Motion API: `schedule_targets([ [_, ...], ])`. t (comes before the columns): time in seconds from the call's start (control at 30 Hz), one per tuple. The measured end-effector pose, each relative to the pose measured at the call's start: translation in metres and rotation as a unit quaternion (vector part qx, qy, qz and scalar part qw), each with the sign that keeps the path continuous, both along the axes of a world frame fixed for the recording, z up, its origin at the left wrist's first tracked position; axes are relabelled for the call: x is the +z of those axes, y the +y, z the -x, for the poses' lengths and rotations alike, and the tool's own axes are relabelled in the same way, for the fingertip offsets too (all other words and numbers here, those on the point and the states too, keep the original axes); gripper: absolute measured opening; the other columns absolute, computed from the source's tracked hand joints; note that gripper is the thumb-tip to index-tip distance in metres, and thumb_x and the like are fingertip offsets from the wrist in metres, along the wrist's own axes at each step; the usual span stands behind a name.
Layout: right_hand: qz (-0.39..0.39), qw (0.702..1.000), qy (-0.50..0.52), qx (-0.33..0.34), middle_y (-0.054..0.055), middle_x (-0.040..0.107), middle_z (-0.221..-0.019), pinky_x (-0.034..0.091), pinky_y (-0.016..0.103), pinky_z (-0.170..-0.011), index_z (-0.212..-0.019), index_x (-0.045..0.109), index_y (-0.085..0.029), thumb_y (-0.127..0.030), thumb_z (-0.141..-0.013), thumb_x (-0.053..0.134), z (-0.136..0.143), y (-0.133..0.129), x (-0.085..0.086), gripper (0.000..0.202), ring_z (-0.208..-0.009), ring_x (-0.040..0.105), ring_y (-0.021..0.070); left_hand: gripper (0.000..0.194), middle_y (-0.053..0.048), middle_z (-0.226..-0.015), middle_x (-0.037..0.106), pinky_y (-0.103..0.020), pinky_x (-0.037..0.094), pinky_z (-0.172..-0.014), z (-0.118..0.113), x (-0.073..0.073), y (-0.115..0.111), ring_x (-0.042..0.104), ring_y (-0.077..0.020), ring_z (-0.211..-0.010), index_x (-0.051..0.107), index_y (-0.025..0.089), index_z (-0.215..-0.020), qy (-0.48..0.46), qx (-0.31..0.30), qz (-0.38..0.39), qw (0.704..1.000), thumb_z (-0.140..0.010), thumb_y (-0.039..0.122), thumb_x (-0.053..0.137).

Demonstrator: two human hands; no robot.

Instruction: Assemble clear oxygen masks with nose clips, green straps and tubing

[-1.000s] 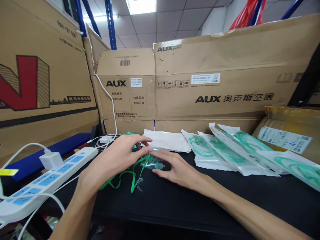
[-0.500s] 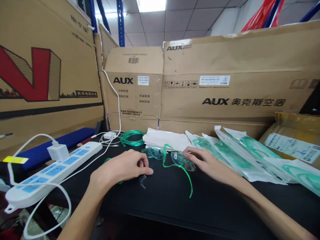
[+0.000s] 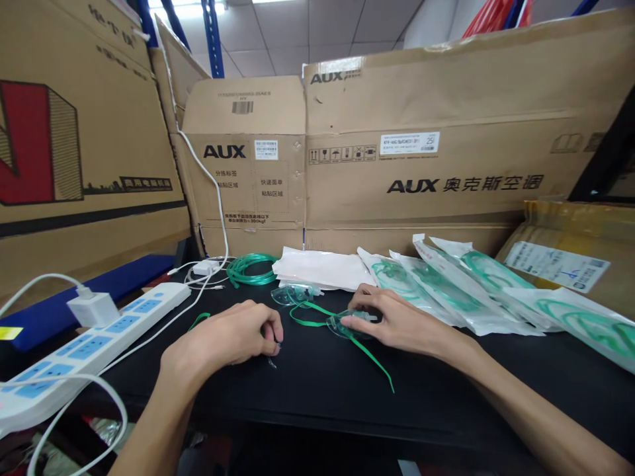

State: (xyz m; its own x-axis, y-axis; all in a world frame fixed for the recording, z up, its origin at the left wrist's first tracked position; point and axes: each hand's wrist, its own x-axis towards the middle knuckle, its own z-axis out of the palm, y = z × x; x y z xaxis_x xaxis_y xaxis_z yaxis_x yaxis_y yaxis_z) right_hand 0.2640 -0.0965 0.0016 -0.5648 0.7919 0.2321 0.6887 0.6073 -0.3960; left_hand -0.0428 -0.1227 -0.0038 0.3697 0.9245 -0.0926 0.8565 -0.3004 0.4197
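My left hand [image 3: 231,334] is low over the black tabletop, thumb and fingertips pinched on a small clear curved strip [image 3: 272,362] whose lower end pokes out below them. My right hand [image 3: 397,320] grips a clear green-tinted oxygen mask [image 3: 341,326], which lies tipped over on the table. From this mask a thin green elastic strap [image 3: 374,361] trails toward the front, with a loop on its far side. Just behind is a second clear mask [image 3: 290,295], untouched. A bit of green band [image 3: 199,320] shows beyond my left hand, partly hidden by it.
Coiled green tubing [image 3: 252,270] and white packets [image 3: 322,268] lie at the back. Several sealed pouches with green contents [image 3: 449,291] spread to the right, near a taped box [image 3: 560,244]. A white power strip [image 3: 94,354] with cables runs along the left. Large cartons [image 3: 417,158] wall off the back.
My left hand has closed on the clear strip that lay on the table. My right hand has shifted its grip and tipped the mask over, and the strap has moved with it. The view has shifted slightly.
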Motion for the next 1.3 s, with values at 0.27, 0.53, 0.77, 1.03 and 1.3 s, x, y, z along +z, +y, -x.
schedule_targets([
  [0.27,0.02,0.999,0.025,0.006,0.006,0.073,-0.105,0.045,0.038,-0.084,-0.102,0.074,-0.025,-0.056,-0.09,0.063,-0.001,0.002,-0.001,0.036,-0.095,0.063,0.0255,0.021,0.003,-0.085,0.072,-0.023,0.043,-0.065,-0.013,0.014,-0.01,0.065,-0.0189,-0.085,0.076,0.032,-0.098,-0.015,0.009,-0.052,0.998,-0.083,0.045,0.069],
  [0.53,0.08,0.989,0.12,0.025,0.002,0.072,-0.092,0.047,0.035,-0.076,-0.098,0.074,-0.025,-0.058,-0.093,0.059,0.004,0.0,0.005,0.037,-0.081,0.063,0.02,0.023,0.003,-0.087,0.071,-0.026,0.04,-0.069,-0.051,0.018,-0.007,0.061,-0.0171,-0.08,0.077,0.03,-0.095,-0.109,-0.045,-0.154,0.981,-0.094,0.047,0.062],
  [0.77,0.144,0.971,0.185,0.055,0.003,0.072,-0.104,0.052,0.035,-0.085,-0.106,0.065,-0.024,-0.055,-0.093,0.062,0.005,-0.003,0.007,0.034,-0.097,0.068,0.0209,0.022,0.003,-0.085,0.069,-0.026,0.039,-0.067,-0.072,0.012,-0.004,0.056,-0.014,-0.072,0.076,0.024,-0.093,-0.161,-0.093,-0.175,0.967,-0.093,0.044,0.067],
  [1.03,0.139,0.977,0.159,0.04,0.004,0.071,-0.108,0.05,0.037,-0.081,-0.112,0.071,-0.023,-0.055,-0.086,0.069,-0.002,-0.005,0.015,0.041,-0.09,0.065,0.0221,0.021,0.002,-0.094,0.067,-0.027,0.041,-0.076,-0.073,0.007,-0.005,0.062,-0.0156,-0.085,0.072,0.025,-0.096,-0.115,-0.115,-0.212,0.964,-0.101,0.039,0.057],
  [1.3,0.103,0.98,0.17,-0.015,-0.001,0.066,-0.088,0.04,0.03,-0.063,-0.102,0.068,-0.023,-0.053,-0.087,0.068,-0.016,0.002,0.022,0.033,-0.066,0.054,0.0143,0.029,0.002,-0.099,0.067,-0.029,0.039,-0.071,-0.043,0.017,-0.001,0.062,-0.0171,-0.085,0.07,0.024,-0.09,-0.037,-0.014,-0.242,0.97,-0.103,0.042,0.051],
])
